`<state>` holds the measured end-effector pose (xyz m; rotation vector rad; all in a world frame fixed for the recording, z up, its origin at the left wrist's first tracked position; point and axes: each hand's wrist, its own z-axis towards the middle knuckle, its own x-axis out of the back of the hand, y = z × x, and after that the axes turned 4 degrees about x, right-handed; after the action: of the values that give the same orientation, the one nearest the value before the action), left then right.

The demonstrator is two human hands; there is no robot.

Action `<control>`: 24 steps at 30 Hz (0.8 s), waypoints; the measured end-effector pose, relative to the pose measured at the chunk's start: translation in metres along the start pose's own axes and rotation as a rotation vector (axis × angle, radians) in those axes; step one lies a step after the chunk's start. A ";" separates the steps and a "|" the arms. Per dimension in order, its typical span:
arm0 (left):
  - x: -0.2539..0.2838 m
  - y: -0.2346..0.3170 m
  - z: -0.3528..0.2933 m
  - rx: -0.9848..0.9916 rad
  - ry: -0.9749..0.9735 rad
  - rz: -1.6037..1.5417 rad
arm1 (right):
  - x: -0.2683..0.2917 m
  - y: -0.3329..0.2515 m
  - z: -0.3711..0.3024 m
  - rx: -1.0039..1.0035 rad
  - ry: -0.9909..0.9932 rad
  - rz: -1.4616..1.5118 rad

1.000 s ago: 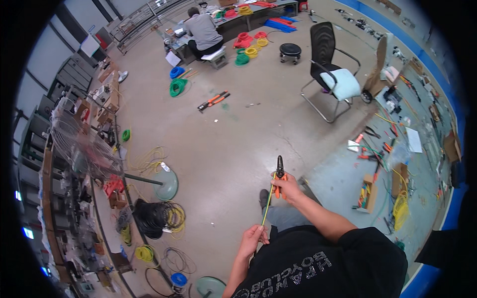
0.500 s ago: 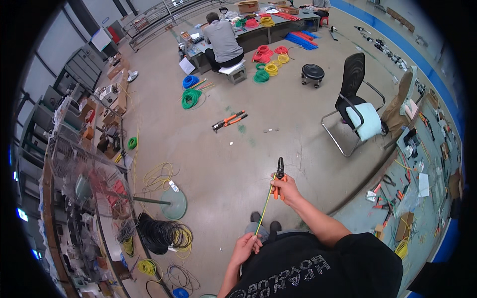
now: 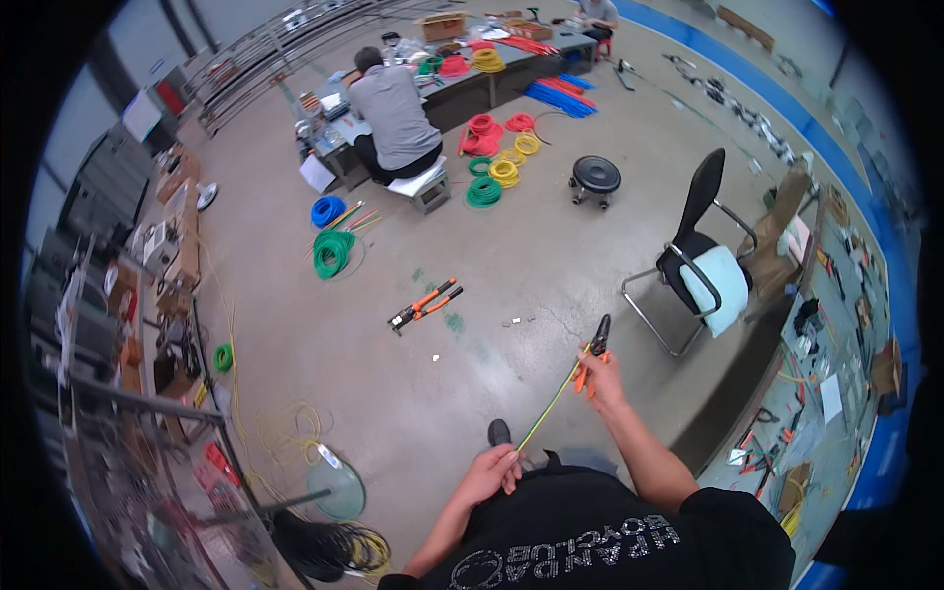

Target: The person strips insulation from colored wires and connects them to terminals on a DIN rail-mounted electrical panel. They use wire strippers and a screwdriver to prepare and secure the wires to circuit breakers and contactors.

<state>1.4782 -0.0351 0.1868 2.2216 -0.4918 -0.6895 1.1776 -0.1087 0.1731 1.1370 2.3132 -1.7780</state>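
My right hand (image 3: 602,380) is closed around wire strippers (image 3: 601,336) with black jaws and orange handles, the jaws pointing up and away from me. A yellow-green wire (image 3: 549,408) runs slantwise between my hands, and its upper end reaches the fingers of my right hand beside the tool. Whether the jaws grip the wire is too small to tell. Close to my body, my left hand (image 3: 491,474) pinches the lower end of that wire.
Orange-handled long cutters (image 3: 426,305) lie on the floor ahead. A black chair (image 3: 700,265) and a round stool (image 3: 596,177) stand right. Coiled cables (image 3: 334,253) lie far left; a person (image 3: 396,118) sits at a bench. A tool-strewn table (image 3: 787,413) is at right, a fan base (image 3: 336,489) left.
The whole view has turned and shifted, with the floor things lower and further left. My right hand with the wire strippers sits further right, and the wire slants more. Both grips look the same.
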 end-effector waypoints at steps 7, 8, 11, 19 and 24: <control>0.052 0.134 0.150 0.140 -0.222 0.182 | 0.011 -0.048 0.131 0.031 0.142 0.128; 0.059 0.152 0.173 0.152 -0.236 0.202 | 0.009 -0.050 0.154 0.034 0.169 0.145; 0.074 0.202 0.250 0.171 -0.247 0.244 | 0.008 -0.063 0.233 0.044 0.216 0.171; 0.075 0.365 0.429 0.154 -0.102 0.256 | -0.031 -0.152 0.489 0.102 0.239 0.117; 0.074 0.469 0.532 0.095 -0.174 0.240 | -0.057 -0.237 0.607 0.097 0.196 0.158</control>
<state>1.1498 -0.6674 0.2073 2.1518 -0.8793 -0.7475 0.8451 -0.6721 0.1791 1.5273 2.1807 -1.8128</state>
